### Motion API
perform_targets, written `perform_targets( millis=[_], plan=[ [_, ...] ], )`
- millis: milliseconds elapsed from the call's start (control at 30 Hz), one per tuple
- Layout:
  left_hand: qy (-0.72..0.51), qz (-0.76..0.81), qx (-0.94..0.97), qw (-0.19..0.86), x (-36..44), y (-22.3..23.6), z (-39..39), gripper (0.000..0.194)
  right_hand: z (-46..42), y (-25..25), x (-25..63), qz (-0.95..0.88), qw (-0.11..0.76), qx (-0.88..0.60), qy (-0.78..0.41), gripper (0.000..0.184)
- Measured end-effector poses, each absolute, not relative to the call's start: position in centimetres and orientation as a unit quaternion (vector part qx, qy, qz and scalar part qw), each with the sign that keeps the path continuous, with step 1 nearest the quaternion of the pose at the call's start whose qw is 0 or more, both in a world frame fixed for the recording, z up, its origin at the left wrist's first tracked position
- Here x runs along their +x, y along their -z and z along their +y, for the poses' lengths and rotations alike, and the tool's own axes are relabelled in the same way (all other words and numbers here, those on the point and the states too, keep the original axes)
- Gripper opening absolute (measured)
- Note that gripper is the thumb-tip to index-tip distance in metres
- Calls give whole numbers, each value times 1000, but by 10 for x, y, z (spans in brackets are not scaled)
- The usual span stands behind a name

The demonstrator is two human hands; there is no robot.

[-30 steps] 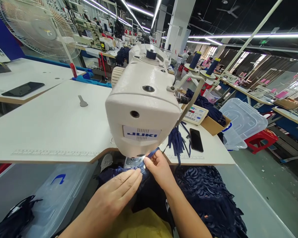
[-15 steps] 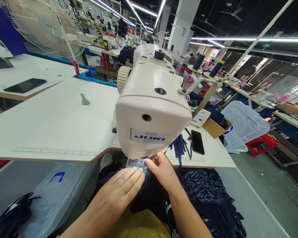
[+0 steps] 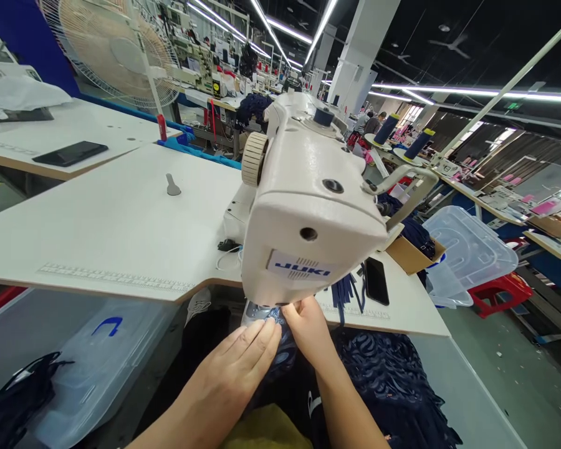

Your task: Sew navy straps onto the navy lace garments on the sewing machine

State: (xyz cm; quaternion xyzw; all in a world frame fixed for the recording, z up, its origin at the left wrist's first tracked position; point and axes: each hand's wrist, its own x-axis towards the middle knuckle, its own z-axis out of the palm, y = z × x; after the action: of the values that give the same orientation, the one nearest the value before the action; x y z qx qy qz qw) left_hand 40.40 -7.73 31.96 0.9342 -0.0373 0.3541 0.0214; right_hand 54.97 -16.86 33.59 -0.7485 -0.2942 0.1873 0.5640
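Observation:
A white JUKI sewing machine (image 3: 315,218) stands in front of me, and its head hides the needle area. Under it lies a piece of navy patterned lace fabric (image 3: 277,314). My left hand (image 3: 243,352) rests on this fabric with its fingers stretched out flat, close together. On the other side, my right hand (image 3: 308,327) has its thumb pressed on the fabric edge and its other fingers curled; their tips are partly hidden by the machine head. A heap of ruffled navy fabric (image 3: 388,380) sits beside my right forearm.
Navy strips (image 3: 346,293) and a black phone (image 3: 376,280) lie right of the machine. Behind them is a cardboard box (image 3: 409,255) of navy pieces. A small grey metal piece (image 3: 172,186) lies on the white table (image 3: 98,218). A clear plastic bin (image 3: 93,368) stands below left.
The view has turned slightly left, so the machine appears farther right. White cloth has come into view at the far left. Both hands stay at the fabric; more of it shows below them.

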Motion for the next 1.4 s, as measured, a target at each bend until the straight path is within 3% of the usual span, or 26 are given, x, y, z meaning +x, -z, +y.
perform_targets(
  millis=[300,533,1400],
  plan=[
    [-364,-9,931,28,406,-316,-82,38,-166,-342,554,-298,538,-768,-178,9],
    [-361,15,930,-60,413,-329,-86,32,-160,-346,565,-344,516,-770,-150,17],
    [-392,39,914,-98,421,-330,-93,24,-151,-342,565,-399,566,-711,-123,24]
  ],
)
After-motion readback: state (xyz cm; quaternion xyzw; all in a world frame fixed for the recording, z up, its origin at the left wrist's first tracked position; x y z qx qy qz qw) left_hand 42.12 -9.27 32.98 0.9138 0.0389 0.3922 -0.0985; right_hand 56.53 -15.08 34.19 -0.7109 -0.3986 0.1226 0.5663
